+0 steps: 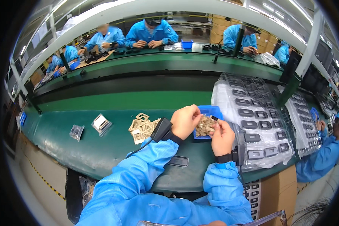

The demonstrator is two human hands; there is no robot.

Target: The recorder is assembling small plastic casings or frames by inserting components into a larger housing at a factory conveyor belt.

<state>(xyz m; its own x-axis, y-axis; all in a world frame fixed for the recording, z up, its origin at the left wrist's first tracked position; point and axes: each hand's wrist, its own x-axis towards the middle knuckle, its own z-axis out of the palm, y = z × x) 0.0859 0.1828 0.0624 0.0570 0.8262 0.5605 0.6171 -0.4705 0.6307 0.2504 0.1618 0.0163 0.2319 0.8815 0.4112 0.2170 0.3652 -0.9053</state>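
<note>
A small blue bin (213, 109) holds a heap of little tan pieces (204, 126). My left hand (184, 122) is over the bin's left side, its fingers bent together; what is between them, if anything, cannot be made out. At the bin's right side, my right hand (223, 139) has its thumb and fingers closed at the edge of the heap. A small dark piece (214, 118) shows by its fingertips, too small to name. Left of my left wrist lies a pile of flat tan frames (142, 127). A dark rectangular frame (178, 161) lies on the table between my forearms.
Rows of dark rectangular frames (249, 124) lie on plastic sheeting to the right. Two small clear bags (76, 132) (101, 124) are on the green table (60, 141) at left. A green post (290, 91) stands at right. Several people in blue work across the bench; another sits at right.
</note>
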